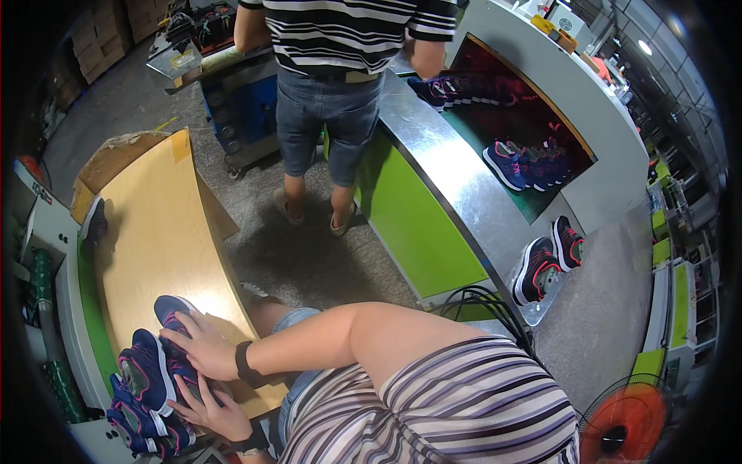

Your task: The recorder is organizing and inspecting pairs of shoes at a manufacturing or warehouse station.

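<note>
A navy sneaker with pink trim (171, 307) lies on the light wooden tabletop (158, 224) at the lower left. My right hand (207, 349) is across its front part, fingers spread and bent over the upper. Nearer me, my left hand (216, 408) wraps the rear part, with its fingers reaching over to the neighbouring shoe. Both palms hide much of the sneaker. Against its left side leans a second navy sneaker (147, 367). Several more navy sneakers (139, 417) are bunched at the table's near left corner.
A co-worker in a striped shirt (332, 35) stands ahead, beside a metal-topped counter (433, 147). Navy sneakers (506, 166) stand in the machine opening; two black-and-red sneakers (535, 271) stand at the counter's end. Black cables (483, 301) hang below. An orange fan (626, 417) is at lower right.
</note>
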`<state>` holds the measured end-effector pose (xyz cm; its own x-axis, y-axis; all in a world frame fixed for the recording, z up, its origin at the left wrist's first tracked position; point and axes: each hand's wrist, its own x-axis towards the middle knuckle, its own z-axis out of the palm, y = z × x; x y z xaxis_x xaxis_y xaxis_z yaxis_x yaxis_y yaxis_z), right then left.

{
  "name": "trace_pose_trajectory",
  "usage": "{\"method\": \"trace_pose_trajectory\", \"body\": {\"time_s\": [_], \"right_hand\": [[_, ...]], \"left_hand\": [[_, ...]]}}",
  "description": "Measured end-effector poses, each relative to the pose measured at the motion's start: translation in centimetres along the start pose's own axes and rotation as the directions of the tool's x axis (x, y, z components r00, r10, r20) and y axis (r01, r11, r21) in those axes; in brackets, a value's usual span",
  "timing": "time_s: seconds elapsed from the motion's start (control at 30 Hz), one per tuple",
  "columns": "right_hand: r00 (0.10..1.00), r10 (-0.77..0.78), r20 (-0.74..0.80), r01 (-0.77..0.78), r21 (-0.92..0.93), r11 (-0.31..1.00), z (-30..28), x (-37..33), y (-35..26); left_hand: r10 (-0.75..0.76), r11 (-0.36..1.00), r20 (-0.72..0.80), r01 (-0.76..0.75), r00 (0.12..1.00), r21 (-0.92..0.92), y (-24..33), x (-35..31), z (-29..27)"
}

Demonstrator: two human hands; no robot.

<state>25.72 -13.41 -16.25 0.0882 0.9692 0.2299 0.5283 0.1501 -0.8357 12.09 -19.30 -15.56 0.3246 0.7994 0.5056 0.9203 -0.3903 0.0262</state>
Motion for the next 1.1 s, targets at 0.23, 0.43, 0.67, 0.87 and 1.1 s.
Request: {"method": "trace_pose_trajectory", "body": {"time_s": [0.23, 0.43, 0.67, 0.87, 1.1], "right_hand": [[0.999, -0.036, -0.014, 0.036, 0.011, 0.999, 0.2, -0.3, 0.9], [0.979, -0.181, -0.093, 0.179, -0.032, 0.983, 0.8, -0.5, 0.1], [0.980, -0.161, 0.118, 0.158, 0.028, 0.987, -3.6, 1.1, 1.5], [0.931, -0.149, 0.333, 0.164, -0.016, 0.986, -6.0, 11.5, 4.7], [0.880, 0.154, 0.450, -0.043, -0.248, 0.968, 0.4, 34.3, 8.4]], "left_hand": [[-0.001, 1.000, 0.017, 0.001, 1.000, -0.012, 0.6, -0.2, -0.1], [-0.005, 1.000, 0.004, 0.005, 1.000, -0.023, -1.0, -1.6, -0.2], [-0.064, 0.986, 0.090, 0.077, 0.994, -0.150, 0.3, -0.1, -0.4], [-0.036, 0.993, 0.064, 0.042, 0.997, -0.106, -0.1, -1.2, -0.2], [0.052, 0.988, 0.093, -0.038, 0.994, -0.150, -0.9, -2.5, 0.2]]}}
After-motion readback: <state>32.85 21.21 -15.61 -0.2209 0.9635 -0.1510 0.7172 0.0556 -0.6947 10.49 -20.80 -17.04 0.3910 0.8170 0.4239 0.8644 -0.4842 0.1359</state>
